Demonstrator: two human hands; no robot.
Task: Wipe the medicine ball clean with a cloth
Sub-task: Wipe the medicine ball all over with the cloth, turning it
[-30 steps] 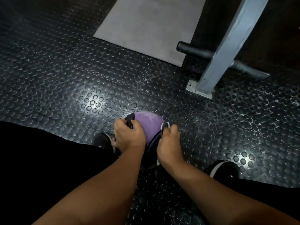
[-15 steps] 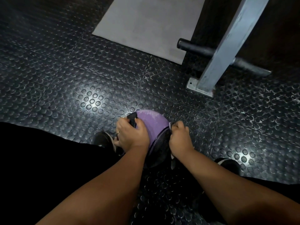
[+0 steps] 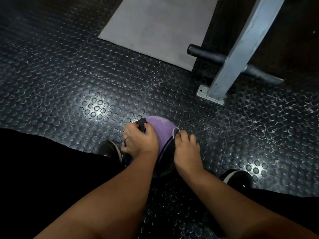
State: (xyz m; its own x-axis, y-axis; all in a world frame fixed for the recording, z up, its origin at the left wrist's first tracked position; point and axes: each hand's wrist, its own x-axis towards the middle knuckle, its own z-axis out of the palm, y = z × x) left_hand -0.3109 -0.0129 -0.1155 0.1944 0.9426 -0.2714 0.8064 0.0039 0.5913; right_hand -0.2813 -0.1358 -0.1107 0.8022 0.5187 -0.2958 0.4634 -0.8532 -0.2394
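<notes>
Floor [image 3: 69, 83]: ball [image 3: 160, 126] between left grip [image 3: 139, 140], right grip [image 3: 185, 147]

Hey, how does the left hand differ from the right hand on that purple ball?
The left hand wears a ring; the right hand shows none. The left hand grips a black handle on the left of the purple ball; the right hand grips a handle with a pale edge on its right. Both curl their fingers round a handle of that ball.
</notes>
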